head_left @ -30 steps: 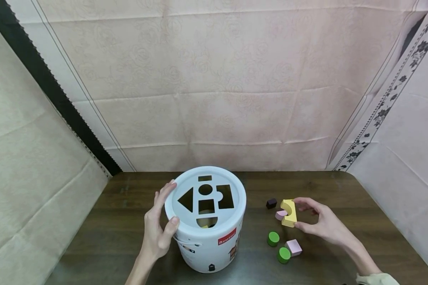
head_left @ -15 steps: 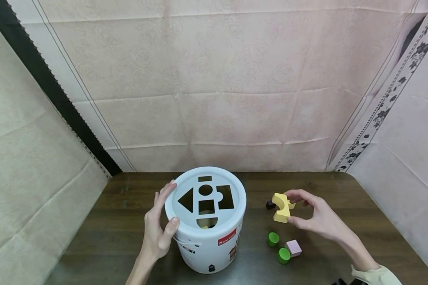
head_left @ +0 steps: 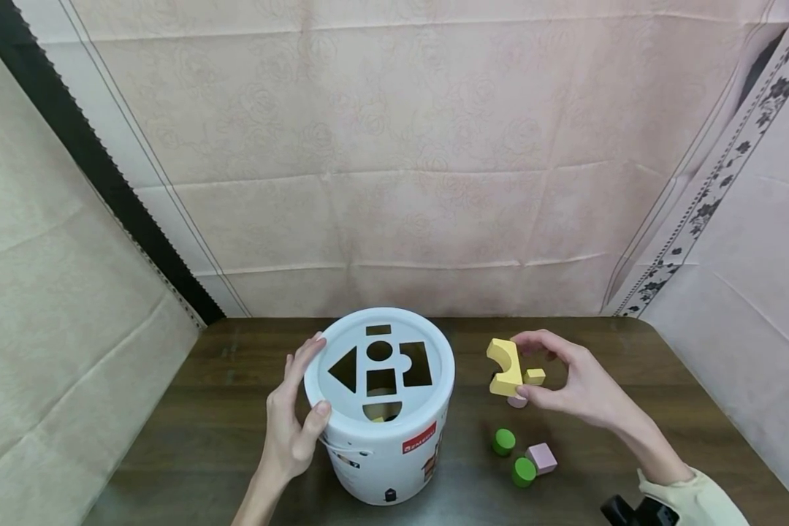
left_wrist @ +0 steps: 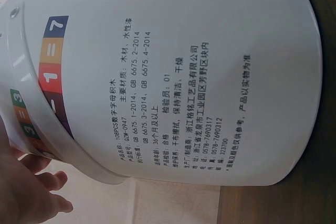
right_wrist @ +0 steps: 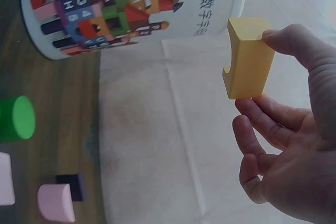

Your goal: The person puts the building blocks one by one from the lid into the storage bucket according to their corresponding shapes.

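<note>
My right hand [head_left: 572, 380] pinches a yellow arch block [head_left: 508, 369] between thumb and fingertips, raised above the table. In the right wrist view the arch block [right_wrist: 251, 59] shows its curved cutout facing away from the palm. My left hand [head_left: 296, 413] holds the rim of a white shape-sorter bucket [head_left: 394, 467], its thumb and fingers spread along the lid's left edge. The lid [head_left: 335, 336] has several shaped holes. In the left wrist view the fingers [left_wrist: 50, 182] lie beside the rim. A bit of yellow shows through the lid's front hole.
Right of the bucket stand two green cylinders [head_left: 524, 472] and a lilac cube [head_left: 541, 458]. Below the raised arch are a small yellow block [head_left: 535, 376] and a partly hidden pink piece [head_left: 516, 402]. A dark block [right_wrist: 77, 186] sits beside the pink piece [right_wrist: 55, 202].
My right hand has lifted the yellow arch block from among the small pieces and carried it left toward the bucket. The left hand and bucket have stayed put.
</note>
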Tool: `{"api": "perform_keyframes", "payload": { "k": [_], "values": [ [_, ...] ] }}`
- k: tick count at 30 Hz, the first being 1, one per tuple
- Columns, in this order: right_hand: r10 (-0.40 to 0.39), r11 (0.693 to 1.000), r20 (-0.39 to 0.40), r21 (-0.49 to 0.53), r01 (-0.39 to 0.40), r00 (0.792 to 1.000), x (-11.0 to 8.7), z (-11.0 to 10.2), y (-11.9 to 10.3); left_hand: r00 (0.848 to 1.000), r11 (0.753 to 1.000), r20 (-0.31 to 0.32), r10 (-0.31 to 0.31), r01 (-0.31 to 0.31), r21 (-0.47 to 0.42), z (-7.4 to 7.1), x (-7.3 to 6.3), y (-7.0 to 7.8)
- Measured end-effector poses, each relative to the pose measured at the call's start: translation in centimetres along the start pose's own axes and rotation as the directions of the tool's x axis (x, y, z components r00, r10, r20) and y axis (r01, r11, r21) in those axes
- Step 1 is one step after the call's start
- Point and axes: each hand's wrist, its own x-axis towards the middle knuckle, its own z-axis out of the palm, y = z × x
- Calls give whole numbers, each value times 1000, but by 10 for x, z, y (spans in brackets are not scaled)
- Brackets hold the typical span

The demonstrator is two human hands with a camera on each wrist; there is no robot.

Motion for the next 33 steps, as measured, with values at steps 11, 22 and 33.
{"api": "perform_keyframes", "payload": {
  "k": [11,22,33],
  "values": [
    [32,999,-3,9,-32,999,19,3,-19,1000,1000,-3,5,-5,-2,0,0,0],
    [-17,995,32,96,14,999,45,13,-39,1000,1000,6,2,-2,3,0,0,0],
    [-26,990,72,138,16,997,63,36,-46,1000,1000,8,3,-3,2,0,0,1]
  ]
}}
